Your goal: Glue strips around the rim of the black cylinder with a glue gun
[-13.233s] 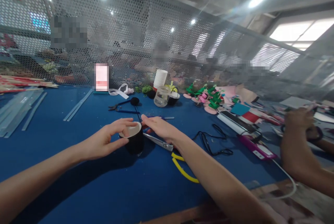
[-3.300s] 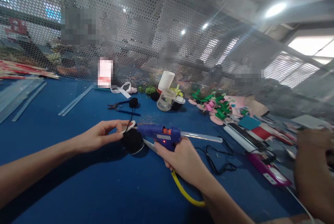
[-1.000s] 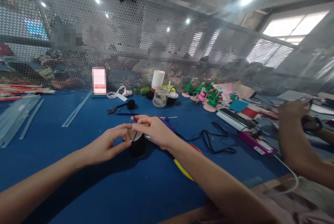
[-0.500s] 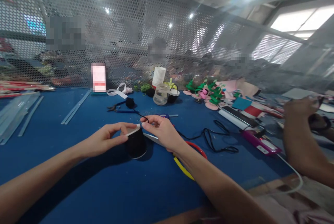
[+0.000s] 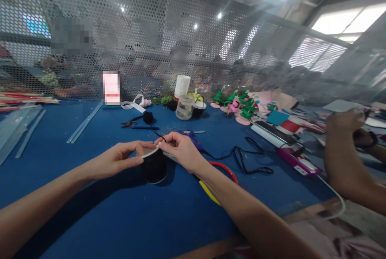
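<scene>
A small black-sided cup (image 5: 155, 167) with a white rim stands tilted on the blue table in front of me. My left hand (image 5: 122, 158) is closed on the near-left of its rim, thumb outside and fingers over the top. Thumb and fingers of my right hand (image 5: 180, 150) pinch a black yarn strand (image 5: 157, 133) against the far-right rim. That strand leads back to a black yarn ball (image 5: 148, 118). Under my right hand and forearm lie scissors with red and yellow handles (image 5: 209, 193), partly hidden. Just behind that hand rests a blue glue gun (image 5: 194, 141).
Pliers (image 5: 130, 123) lie near the yarn ball. Behind stand a clear jar (image 5: 185, 108), stacked white cups (image 5: 182, 85) and green-and-pink craft pieces (image 5: 247, 110). A black cord (image 5: 241, 156) and purple power strip (image 5: 297, 163) lie right, near another person's arm (image 5: 340, 158).
My right hand has come slightly left and down, bringing the yarn from beside the cup onto its rim. My left hand keeps its hold. More of the glue gun shows.
</scene>
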`<state>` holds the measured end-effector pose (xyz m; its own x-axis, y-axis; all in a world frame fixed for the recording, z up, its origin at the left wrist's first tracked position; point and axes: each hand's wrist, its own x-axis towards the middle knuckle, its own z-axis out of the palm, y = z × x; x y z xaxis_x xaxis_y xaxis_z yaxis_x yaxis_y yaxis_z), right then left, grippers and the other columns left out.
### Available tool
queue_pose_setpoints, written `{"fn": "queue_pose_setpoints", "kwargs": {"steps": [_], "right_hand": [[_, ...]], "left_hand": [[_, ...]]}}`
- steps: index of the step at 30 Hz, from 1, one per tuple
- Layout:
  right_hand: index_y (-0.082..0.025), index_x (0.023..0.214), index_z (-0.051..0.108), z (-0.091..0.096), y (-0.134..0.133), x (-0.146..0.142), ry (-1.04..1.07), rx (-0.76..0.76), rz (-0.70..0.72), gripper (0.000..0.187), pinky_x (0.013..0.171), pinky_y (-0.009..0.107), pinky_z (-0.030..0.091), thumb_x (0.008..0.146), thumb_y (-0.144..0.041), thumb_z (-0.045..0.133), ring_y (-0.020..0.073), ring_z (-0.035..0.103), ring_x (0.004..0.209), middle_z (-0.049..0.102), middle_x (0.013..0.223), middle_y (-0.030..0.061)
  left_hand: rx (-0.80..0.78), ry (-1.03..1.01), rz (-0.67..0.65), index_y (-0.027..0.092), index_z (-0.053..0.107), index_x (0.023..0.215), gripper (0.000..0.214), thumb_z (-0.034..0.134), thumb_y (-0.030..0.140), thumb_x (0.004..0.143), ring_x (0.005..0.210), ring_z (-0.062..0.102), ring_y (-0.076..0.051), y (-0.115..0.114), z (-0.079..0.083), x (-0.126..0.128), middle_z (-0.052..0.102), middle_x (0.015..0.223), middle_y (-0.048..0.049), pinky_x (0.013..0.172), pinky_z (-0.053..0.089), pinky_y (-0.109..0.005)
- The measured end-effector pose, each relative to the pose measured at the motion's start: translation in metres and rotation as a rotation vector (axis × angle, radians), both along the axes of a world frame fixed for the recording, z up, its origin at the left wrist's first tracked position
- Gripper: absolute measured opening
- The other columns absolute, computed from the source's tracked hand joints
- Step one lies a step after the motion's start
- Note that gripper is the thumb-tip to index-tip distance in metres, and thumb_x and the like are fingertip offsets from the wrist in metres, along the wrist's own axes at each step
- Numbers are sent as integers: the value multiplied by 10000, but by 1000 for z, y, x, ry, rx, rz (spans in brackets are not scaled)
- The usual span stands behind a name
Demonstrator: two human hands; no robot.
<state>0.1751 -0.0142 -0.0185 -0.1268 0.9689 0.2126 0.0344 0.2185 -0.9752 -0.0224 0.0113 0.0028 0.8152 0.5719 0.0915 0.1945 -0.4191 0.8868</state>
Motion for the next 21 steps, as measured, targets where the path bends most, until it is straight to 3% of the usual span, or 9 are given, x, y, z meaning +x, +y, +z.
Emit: {"fn": "queue_pose_setpoints", "kwargs": {"steps": [6,15,21], "right_hand": [[-168,657,533,-1,2,2,-34,19,-21,139,715,303,444,677,-281,610,145,589,755,645,817,39],[-171,648,520,1,-2,-4,-66,82,-62,124,722,295,442,682,-260,600,140,574,743,622,770,33],[-177,635,494,4,-8,-10,-120,108,-79,140,665,286,451,698,-272,576,140,565,691,608,755,35]], "left_hand": [[23,37,5,156,499,738,187,459,314,830,1197,390,-228,1,3,-1,466,1277,-103,969,296,-353],[162,173,13,164,511,834,129,537,266,760,1184,403,-238,1,11,-1,515,1214,-97,982,290,-363],[219,174,200,161,505,789,195,554,338,722,1096,476,-245,-11,7,11,563,1133,-92,933,351,-358]]}}
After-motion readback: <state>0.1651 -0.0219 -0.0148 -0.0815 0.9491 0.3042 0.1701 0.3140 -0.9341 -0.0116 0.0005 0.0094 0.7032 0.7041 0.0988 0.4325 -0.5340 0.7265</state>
